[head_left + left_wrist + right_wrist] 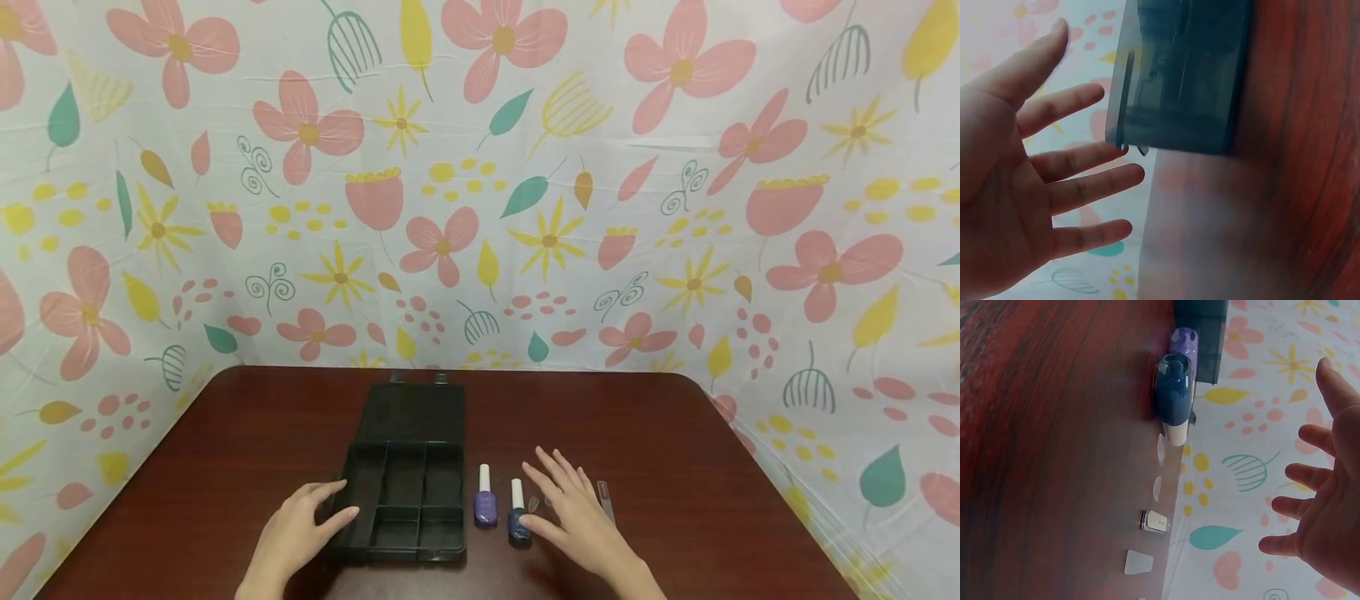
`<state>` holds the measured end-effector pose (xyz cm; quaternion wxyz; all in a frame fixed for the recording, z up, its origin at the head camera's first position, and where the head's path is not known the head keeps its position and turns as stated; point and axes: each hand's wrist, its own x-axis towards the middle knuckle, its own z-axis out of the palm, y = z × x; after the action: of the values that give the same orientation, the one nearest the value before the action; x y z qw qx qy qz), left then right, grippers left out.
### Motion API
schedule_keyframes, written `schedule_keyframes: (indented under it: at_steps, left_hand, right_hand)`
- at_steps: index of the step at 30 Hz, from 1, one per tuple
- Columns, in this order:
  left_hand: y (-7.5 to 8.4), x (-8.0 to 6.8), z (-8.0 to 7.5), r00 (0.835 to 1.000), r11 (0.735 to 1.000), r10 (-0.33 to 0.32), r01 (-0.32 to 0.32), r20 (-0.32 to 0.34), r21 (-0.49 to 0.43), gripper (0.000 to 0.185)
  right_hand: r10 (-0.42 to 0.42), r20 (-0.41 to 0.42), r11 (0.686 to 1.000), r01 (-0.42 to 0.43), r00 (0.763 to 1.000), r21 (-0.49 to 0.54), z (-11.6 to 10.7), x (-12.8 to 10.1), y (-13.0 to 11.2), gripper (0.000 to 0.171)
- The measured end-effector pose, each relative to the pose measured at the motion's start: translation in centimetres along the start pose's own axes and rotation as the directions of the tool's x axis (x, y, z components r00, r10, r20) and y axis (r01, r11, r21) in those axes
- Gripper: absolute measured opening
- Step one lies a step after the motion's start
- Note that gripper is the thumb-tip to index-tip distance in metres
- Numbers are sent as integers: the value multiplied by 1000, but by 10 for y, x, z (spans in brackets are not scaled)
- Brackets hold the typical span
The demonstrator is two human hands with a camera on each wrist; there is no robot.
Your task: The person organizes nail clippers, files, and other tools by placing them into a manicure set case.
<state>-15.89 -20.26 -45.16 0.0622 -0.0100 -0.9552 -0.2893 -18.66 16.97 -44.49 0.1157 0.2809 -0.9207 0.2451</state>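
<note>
A black compartment box [405,492] lies open on the dark wooden table [675,450], its lid folded back. My left hand [311,517] hovers at the box's left side with fingers spread and relaxed, holding nothing. In the left wrist view the left hand [1054,175] shows an empty palm beside the box [1179,75]. Right of the box stand a purple nail polish bottle [485,498] and a dark blue one [517,515]. My right hand [570,508] is open just right of the blue bottle [1172,394], above small clear nail tips [1157,450]. The purple bottle [1184,344] is behind it.
A clear nail file [606,500] lies right of my right hand. A small white piece [1155,520] and another clear tip [1138,562] sit on the table further along. A flower-patterned cloth [480,208] surrounds the table at the back and sides.
</note>
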Motion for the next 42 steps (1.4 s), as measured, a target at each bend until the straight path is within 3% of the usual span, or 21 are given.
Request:
schedule_keyframes:
  at_steps: [10,18,26,33,42]
  left_hand:
    - [-13,-1,-5,997,992,-36,44,67,-116,49]
    - [-22,-1,-10,986,946,-61,106,152,-305,57]
    - [-30,1,-14,963,917,13,97,271,-387,63]
    - [-30,5,-14,958,905,89,37,274,-425,61]
    - [-31,8,-13,944,863,140,32,298,-504,63]
  right_hand:
    - [2,3,1000,-2,1000,-5,1,0,1,62]
    - [18,15,1000,-18,1000,-5,2,-1,3,62]
    - [18,19,1000,-18,1000,0,2,-1,4,62]
    - [27,28,1000,-28,999,12,0,-1,4,62]
    - [27,21,999,-27,999,18,0,-4,5,61]
